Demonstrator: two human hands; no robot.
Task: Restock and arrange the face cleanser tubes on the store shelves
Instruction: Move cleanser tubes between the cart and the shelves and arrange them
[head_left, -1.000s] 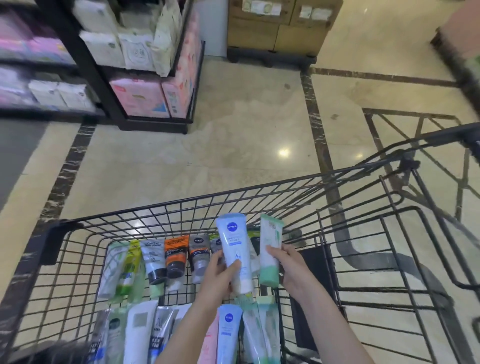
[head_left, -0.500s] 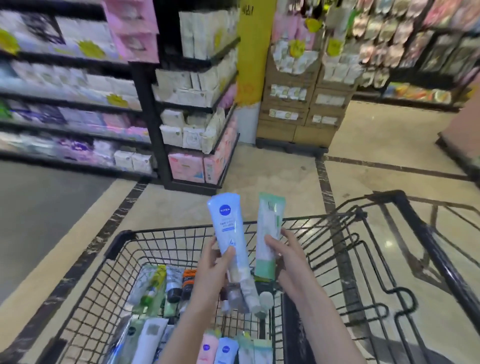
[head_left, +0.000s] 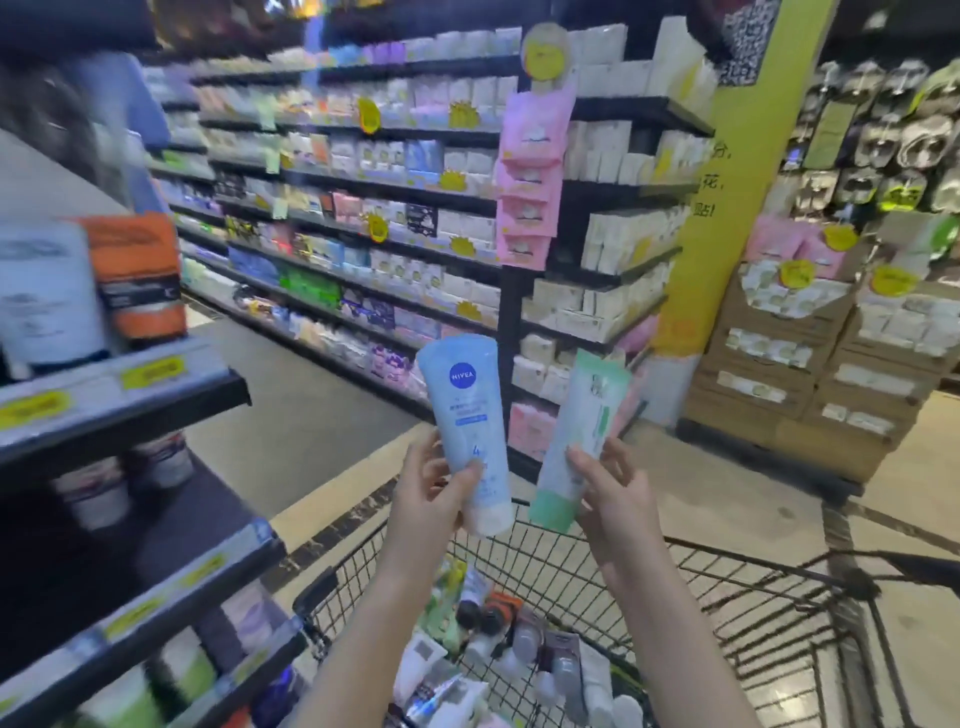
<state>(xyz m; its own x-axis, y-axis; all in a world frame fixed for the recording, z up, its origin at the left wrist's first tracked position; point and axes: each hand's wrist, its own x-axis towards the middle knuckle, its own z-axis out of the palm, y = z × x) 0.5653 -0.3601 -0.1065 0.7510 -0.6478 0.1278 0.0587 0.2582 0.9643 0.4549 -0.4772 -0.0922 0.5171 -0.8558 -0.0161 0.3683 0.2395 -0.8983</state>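
While I stood over the cart, my left hand gripped a blue tube and my right hand a green tube, caps down.

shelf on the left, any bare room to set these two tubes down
The middle shelf looks bare and dark right of the white tubes. The top shelf is crowded by the orange tube and white tube. The lower shelf is too blurred to judge.

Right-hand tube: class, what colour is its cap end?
Green, darker than the pale mint tube body; the head view shows it.
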